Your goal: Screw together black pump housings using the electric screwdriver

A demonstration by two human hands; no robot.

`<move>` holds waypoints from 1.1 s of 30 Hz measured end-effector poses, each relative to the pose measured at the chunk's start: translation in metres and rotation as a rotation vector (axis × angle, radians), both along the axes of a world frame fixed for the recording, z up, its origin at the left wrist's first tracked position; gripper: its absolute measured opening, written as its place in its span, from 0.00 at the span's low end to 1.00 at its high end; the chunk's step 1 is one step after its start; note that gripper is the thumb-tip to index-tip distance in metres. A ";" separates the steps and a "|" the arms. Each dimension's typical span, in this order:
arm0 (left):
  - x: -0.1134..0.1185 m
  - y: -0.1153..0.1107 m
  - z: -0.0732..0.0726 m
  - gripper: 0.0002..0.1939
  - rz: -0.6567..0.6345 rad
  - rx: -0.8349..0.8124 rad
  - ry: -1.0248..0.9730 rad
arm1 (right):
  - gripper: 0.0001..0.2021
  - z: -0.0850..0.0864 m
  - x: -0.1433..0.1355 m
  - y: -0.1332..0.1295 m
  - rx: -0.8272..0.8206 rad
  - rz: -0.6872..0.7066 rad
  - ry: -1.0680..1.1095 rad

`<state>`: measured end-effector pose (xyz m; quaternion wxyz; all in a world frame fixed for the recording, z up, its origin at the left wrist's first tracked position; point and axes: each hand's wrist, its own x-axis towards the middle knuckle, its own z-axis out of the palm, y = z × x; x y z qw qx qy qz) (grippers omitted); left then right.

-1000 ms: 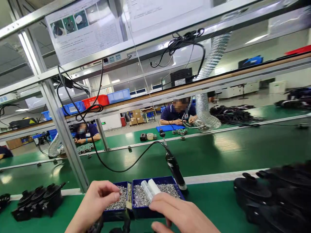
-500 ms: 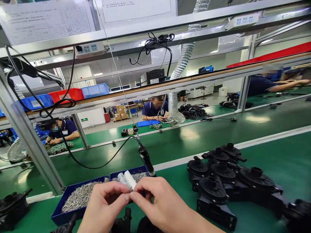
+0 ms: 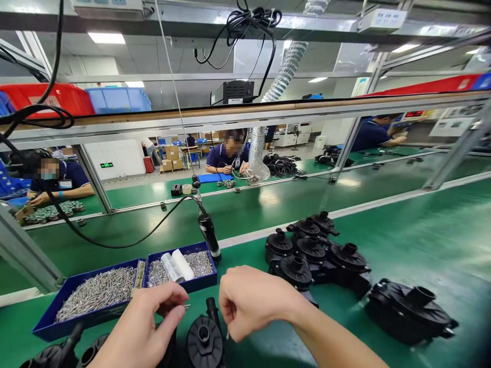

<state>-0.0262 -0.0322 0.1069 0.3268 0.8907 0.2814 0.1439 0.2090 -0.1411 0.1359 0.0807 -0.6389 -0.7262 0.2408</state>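
My left hand (image 3: 153, 319) is closed at the lower left, thumb and fingers pinching small metal screws (image 3: 186, 306) whose ends stick out. To its right, my right hand (image 3: 251, 301) is bent down with curled fingers; a small thin piece (image 3: 227, 335) shows below the fingertips, too small to name. Between and below both hands stands a round black housing (image 3: 204, 335) with an upright pipe. Behind my left hand lie a blue tray of long screws (image 3: 97, 294) and a blue tray of small screws (image 3: 201, 263) holding two white cylinders (image 3: 183, 265).
A black electric screwdriver (image 3: 209, 232) hangs by its cable behind the trays. Several black housings (image 3: 295, 271) stand to the right, another (image 3: 412, 312) farther right. More parts sit at the lower left. Across the metal frame (image 3: 268, 113), people work at a green bench.
My hands have moved apart, my right hand turning downward and my left staying pinched. The view has shifted, showing more of the trays and the housing between my hands.
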 end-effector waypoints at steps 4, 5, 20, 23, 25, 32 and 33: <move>0.001 0.004 -0.005 0.16 -0.005 0.011 0.030 | 0.10 -0.010 -0.010 0.004 0.033 0.011 -0.083; 0.001 0.004 -0.007 0.16 -0.019 0.017 0.031 | 0.09 -0.011 -0.013 0.004 0.054 0.008 -0.120; -0.006 -0.012 0.004 0.21 -0.033 -0.143 -0.087 | 0.01 0.006 -0.036 -0.006 0.304 -0.066 0.281; -0.006 -0.013 0.001 0.23 -0.047 -0.258 -0.178 | 0.05 0.002 -0.041 -0.005 0.311 -0.080 0.377; -0.006 -0.015 0.000 0.22 -0.056 -0.307 -0.227 | 0.07 -0.001 -0.044 -0.004 0.286 -0.093 0.456; -0.006 -0.022 0.009 0.17 -0.016 -0.258 -0.156 | 0.15 -0.001 -0.050 -0.004 0.238 -0.051 0.394; -0.006 -0.022 0.010 0.18 -0.012 -0.250 -0.114 | 0.17 -0.001 -0.050 -0.006 0.251 -0.034 0.322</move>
